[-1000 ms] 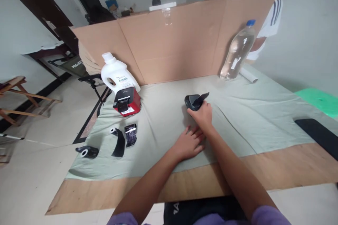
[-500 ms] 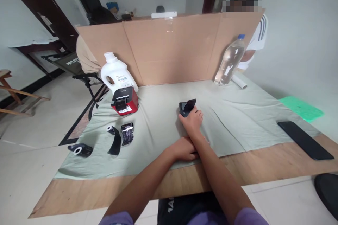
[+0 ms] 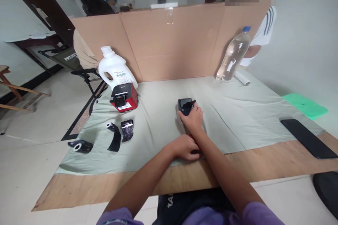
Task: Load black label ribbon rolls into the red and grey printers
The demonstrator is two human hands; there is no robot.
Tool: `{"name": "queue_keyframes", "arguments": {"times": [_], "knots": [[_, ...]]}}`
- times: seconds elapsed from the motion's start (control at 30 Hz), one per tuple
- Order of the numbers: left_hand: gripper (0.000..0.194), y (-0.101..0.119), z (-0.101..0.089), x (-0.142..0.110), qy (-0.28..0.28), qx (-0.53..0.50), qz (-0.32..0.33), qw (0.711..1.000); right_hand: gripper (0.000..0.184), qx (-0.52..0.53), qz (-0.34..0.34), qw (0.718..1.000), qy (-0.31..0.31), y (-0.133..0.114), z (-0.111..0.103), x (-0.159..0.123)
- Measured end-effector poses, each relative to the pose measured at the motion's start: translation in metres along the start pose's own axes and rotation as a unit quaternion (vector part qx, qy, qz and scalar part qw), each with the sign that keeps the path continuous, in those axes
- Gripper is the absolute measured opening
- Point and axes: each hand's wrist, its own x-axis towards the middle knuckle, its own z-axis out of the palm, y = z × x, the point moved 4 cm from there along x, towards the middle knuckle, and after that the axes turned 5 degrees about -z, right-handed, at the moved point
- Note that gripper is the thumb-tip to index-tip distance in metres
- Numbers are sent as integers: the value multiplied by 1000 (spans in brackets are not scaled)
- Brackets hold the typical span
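Note:
My right hand (image 3: 193, 119) is closed round the near right side of a small black box-shaped device (image 3: 184, 106) at mid-table. A dark flap or strip (image 3: 189, 104) slants up from its top. Nearer the front edge, my left hand (image 3: 183, 147) rests on the cloth with curled fingers, beside my right forearm. Something dark shows under those fingers, too hidden to name. To the left stand a red and black boxy machine (image 3: 124, 97) with a black strip at its front, a dark roll with its end unrolled (image 3: 114, 139), and a shiny black roll (image 3: 127, 130).
A black roll with a white core (image 3: 83, 147) lies at the left edge. Behind are a white jug (image 3: 116, 66), a cardboard screen (image 3: 169, 45), a water bottle (image 3: 233, 56) and a white tube (image 3: 242, 77). A black slab (image 3: 307, 137) lies at right. A person sits beyond the screen.
The flap on the black device now slants lower than before. My left hand has drawn slightly back from under my right forearm. The camera view has shifted a little.

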Motion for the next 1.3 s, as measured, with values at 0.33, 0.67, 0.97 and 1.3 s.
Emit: {"name": "queue_keyframes", "arguments": {"times": [0.33,0.67,0.97,1.3], "knots": [[26,-68,-54,-35,435,-231,-285,822,94,52,-126,990,-41,22,1,-24],[60,-82,-38,-9,322,-134,-300,888,85,124,-132,983,-38,26,-3,-23],[71,-72,-32,-8,265,-55,-295,916,68,192,-126,972,-59,37,-13,0],[68,-76,-35,-9,311,-124,-306,891,57,224,-120,963,-88,42,-17,12]]}}
